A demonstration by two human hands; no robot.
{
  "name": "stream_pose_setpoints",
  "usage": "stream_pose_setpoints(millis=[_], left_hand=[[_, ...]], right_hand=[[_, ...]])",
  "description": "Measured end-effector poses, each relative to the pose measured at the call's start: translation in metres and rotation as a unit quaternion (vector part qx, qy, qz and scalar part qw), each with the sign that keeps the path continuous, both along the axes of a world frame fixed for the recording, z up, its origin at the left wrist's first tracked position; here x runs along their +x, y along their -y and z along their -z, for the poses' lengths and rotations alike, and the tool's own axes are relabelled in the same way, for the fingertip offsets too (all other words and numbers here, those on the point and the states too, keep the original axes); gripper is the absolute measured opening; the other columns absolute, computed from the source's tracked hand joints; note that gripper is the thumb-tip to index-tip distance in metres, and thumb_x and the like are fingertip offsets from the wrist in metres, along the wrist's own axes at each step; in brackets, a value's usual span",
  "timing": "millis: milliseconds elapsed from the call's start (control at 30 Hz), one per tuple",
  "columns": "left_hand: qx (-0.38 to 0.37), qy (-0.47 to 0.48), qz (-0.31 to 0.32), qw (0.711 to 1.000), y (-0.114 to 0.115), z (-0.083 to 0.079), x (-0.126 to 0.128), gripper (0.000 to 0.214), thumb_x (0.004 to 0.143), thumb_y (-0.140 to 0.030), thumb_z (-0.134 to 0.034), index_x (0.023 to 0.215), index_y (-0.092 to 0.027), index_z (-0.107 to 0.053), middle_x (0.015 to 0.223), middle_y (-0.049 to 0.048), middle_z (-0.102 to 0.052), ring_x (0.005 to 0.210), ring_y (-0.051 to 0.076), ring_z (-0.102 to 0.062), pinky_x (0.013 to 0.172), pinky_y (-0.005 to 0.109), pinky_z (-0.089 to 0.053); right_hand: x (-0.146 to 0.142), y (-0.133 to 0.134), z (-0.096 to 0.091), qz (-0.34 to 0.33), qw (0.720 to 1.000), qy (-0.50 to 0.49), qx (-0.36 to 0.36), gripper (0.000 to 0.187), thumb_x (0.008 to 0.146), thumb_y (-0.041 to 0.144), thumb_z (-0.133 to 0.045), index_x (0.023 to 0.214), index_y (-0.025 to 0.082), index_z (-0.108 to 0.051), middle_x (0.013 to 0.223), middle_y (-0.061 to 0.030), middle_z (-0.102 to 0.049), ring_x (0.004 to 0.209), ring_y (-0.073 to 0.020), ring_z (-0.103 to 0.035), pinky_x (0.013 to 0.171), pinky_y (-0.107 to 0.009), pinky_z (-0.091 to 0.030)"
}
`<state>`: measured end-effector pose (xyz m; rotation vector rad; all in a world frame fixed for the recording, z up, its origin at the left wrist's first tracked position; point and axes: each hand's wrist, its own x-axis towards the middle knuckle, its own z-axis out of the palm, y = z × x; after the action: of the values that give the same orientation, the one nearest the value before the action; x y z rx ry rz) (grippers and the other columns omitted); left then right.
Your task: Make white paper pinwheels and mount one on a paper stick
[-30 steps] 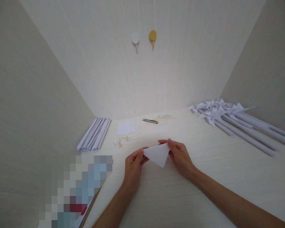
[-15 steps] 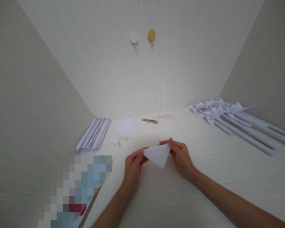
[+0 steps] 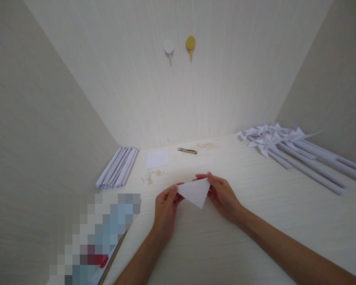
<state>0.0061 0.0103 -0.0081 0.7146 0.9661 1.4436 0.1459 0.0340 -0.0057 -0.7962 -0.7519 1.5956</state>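
Between my hands is a white sheet of paper [image 3: 195,191], folded into a triangle with one point hanging down toward me. My left hand [image 3: 166,202] pinches its left corner, thumb on top and fingers beneath. At the upper right corner, my right hand [image 3: 222,194] grips the paper between thumb and fingers. The triangle is held above the pale table [image 3: 190,245]. Beyond my left hand lie several short pieces with white tips, like cut cotton swabs [image 3: 150,176], and a square of white paper [image 3: 157,159].
Thread snips [image 3: 187,151] lie near the back wall beside small scraps [image 3: 204,145]. Rolled paper tubes [image 3: 117,168] are lined up at left. Paper pinwheels [image 3: 269,138] on paper sticks pile up at right. White [image 3: 168,47] and yellow [image 3: 190,42] hooks are on the wall. A blurred area covers the lower left.
Both hands, with the folded paper, have shifted slightly left and up in the view. Their grip on the two corners looks the same.
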Motion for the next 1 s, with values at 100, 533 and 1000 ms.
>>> stream_pose_setpoints(millis=[100, 533, 1000], left_hand=[[0.001, -0.001, -0.003, 1.000, 0.000, 0.001, 0.000, 0.022, 0.066, -0.030, -0.062, 0.075, -0.010, -0.067, 0.075, 0.0080, -0.069, 0.073, 0.016, -0.062, 0.075, 0.029, -0.047], [-0.018, 0.013, -0.012, 1.000, 0.000, -0.002, 0.000, 0.022, 0.063, -0.030, -0.064, 0.072, -0.009, -0.066, 0.071, 0.0081, -0.068, 0.069, 0.015, -0.062, 0.069, 0.027, -0.047], [-0.029, 0.030, 0.040, 0.998, 0.002, -0.005, 0.004, 0.030, 0.062, -0.034, -0.065, 0.076, -0.008, -0.068, 0.083, 0.0125, -0.068, 0.080, 0.019, -0.061, 0.077, 0.029, -0.045]], right_hand=[[0.000, 0.001, -0.002, -0.014, 0.999, -0.023, -0.027, 0.030, 0.061, 0.045, -0.066, 0.072, 0.017, -0.069, 0.068, -0.0056, -0.068, 0.065, -0.0135, -0.058, 0.065, -0.027, -0.042], [0.002, 0.000, 0.007, 0.004, 0.997, 0.057, 0.051, 0.034, 0.066, 0.048, -0.060, 0.074, 0.016, -0.071, 0.067, -0.0068, -0.068, 0.065, -0.0153, -0.058, 0.067, -0.031, -0.044], [0.002, 0.002, 0.006, 0.030, 0.991, 0.098, 0.081, 0.037, 0.071, 0.049, -0.054, 0.081, 0.017, -0.069, 0.078, -0.0085, -0.070, 0.071, -0.0178, -0.060, 0.068, -0.032, -0.044]])
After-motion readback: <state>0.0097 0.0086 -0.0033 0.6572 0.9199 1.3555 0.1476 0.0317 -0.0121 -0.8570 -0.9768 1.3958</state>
